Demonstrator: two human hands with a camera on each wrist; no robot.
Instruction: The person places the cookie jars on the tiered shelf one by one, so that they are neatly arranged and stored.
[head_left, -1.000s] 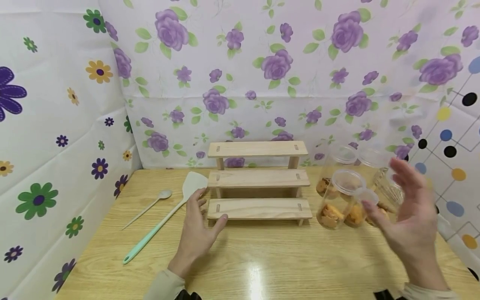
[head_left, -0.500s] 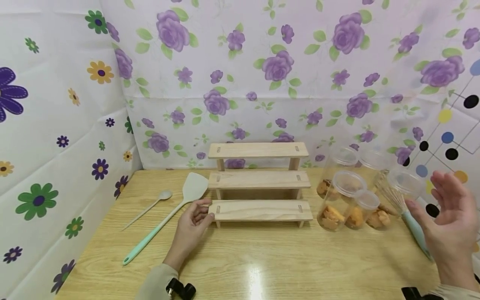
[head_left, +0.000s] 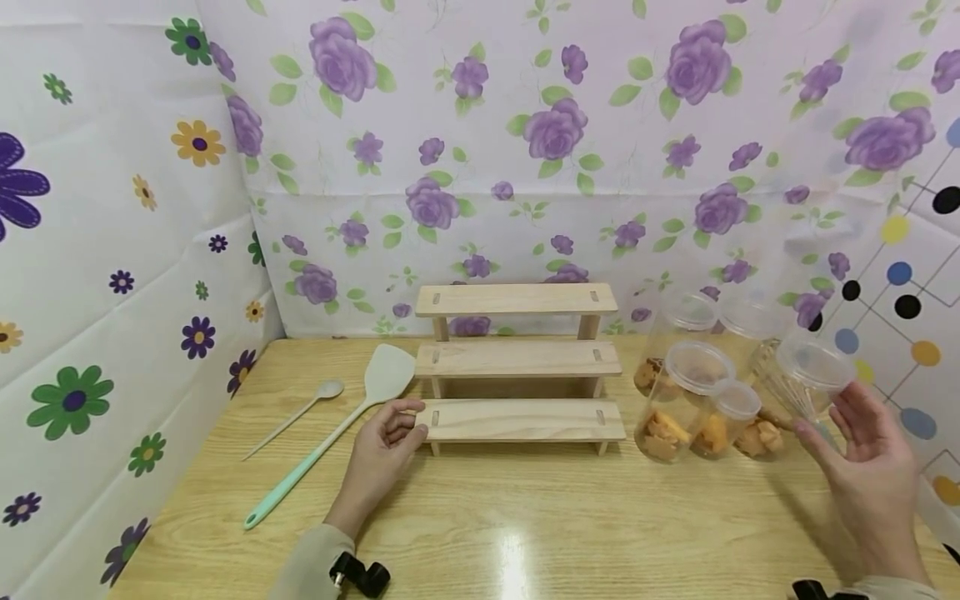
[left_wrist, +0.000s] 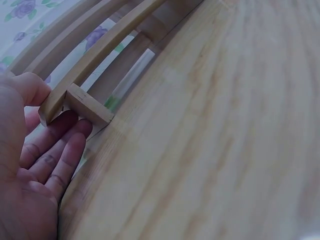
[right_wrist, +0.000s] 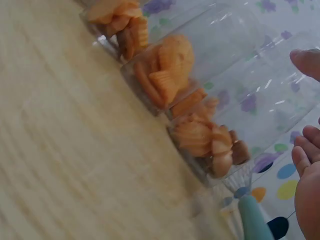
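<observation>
My left hand [head_left: 382, 446] grips the left end of the lowest board of a three-tier wooden display stand [head_left: 519, 418]. In the left wrist view, the thumb lies over the board's end and the fingers [left_wrist: 55, 155] curl beneath it. My right hand [head_left: 870, 471] is beside a clear lidded jar [head_left: 813, 367] of orange-brown snacks, the rightmost of several jars. Its thumb and fingers are spread around the jar's upper part. In the right wrist view, the thumb overlaps the jar [right_wrist: 265, 105], while the fingers [right_wrist: 309, 145] appear apart from it. Contact cannot be told.
More clear snack jars [head_left: 697, 367] stand grouped right of the stand. A whisk with a pale blue-green handle [right_wrist: 255, 220] lies behind the rightmost jar. Left of the stand lie a spatula [head_left: 318, 458] and a small spoon [head_left: 294, 423]. Patterned cloth [head_left: 480, 158] hangs around the table.
My left hand has closed onto the lowest board's left end. My right hand swung right past the jars, then came back left to the rightmost jar, covering much of the whisk handle.
</observation>
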